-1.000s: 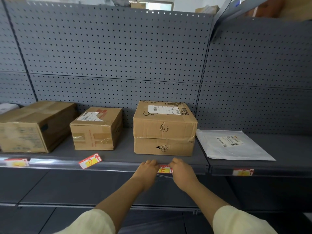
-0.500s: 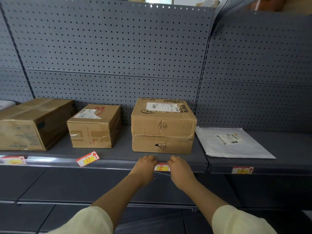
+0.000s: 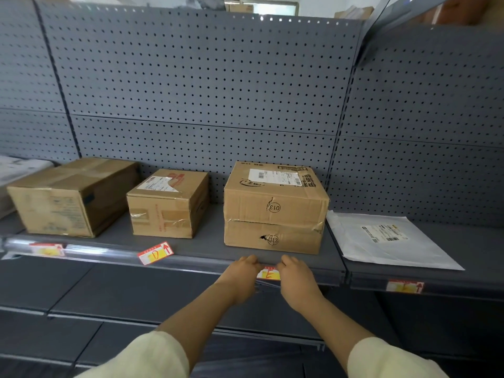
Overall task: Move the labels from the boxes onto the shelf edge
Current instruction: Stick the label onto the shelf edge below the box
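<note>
A red-and-yellow label marked E (image 3: 269, 274) sits on the grey shelf edge (image 3: 196, 264), below a stack of two cardboard boxes (image 3: 274, 211). My left hand (image 3: 241, 276) pinches the label's left end and my right hand (image 3: 296, 279) pinches its right end, both pressed against the clear strip of the edge. A loose label marked D (image 3: 155, 253) lies tilted on the shelf lip in front of a small taped box (image 3: 166, 204). Two other labels sit in the edge: one at the far left (image 3: 47, 249), one at the right (image 3: 405, 286).
A large cardboard box (image 3: 73, 196) stands at the left of the shelf. A white mailer bag (image 3: 387, 241) lies flat on the right shelf section. Grey pegboard (image 3: 204, 85) backs the shelf. Lower dark shelves lie under my arms.
Both hands stay on the E label at the shelf edge, with the fingers shifted only slightly. The view has risen a little.
</note>
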`<state>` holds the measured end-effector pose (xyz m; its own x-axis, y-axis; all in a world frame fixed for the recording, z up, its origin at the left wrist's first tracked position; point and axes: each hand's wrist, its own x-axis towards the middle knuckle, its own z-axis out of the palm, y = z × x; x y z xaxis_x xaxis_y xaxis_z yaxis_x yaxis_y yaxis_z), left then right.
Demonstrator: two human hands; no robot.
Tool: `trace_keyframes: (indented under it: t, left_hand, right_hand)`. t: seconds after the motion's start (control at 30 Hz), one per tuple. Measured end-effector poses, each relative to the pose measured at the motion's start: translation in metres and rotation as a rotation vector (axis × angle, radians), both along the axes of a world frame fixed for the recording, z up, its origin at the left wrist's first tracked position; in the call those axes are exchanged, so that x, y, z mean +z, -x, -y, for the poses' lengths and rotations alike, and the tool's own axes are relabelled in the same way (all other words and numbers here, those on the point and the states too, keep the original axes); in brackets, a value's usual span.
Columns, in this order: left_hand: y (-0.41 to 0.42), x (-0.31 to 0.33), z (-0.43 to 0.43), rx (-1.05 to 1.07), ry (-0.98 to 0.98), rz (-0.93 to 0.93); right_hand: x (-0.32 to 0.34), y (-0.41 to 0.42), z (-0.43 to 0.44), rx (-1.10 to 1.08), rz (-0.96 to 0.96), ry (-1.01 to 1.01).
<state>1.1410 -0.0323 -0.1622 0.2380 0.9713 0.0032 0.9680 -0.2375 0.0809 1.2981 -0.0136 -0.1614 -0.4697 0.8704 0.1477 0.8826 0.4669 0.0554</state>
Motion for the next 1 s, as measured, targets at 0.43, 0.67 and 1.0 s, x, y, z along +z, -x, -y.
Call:
trace_keyframes:
  t: [0.43, 0.67, 1.0]
  left_hand:
    - [0.114, 0.009, 0.064, 0.310, -0.053, 0.112]
    - [0.212, 0.016, 0.076, 0.446, -0.077, 0.126]
    - [0.312, 0.025, 0.040, 0.276, -0.045, 0.177]
  right_hand:
    - [0.003, 0.100, 0.010, 0.229, -0.125, -0.082]
    - [0.004, 0.192, 0.009, 0.239, -0.223, -0.034]
    - [0.016, 0.280, 0.001, 0.074, -0.312, 0.065]
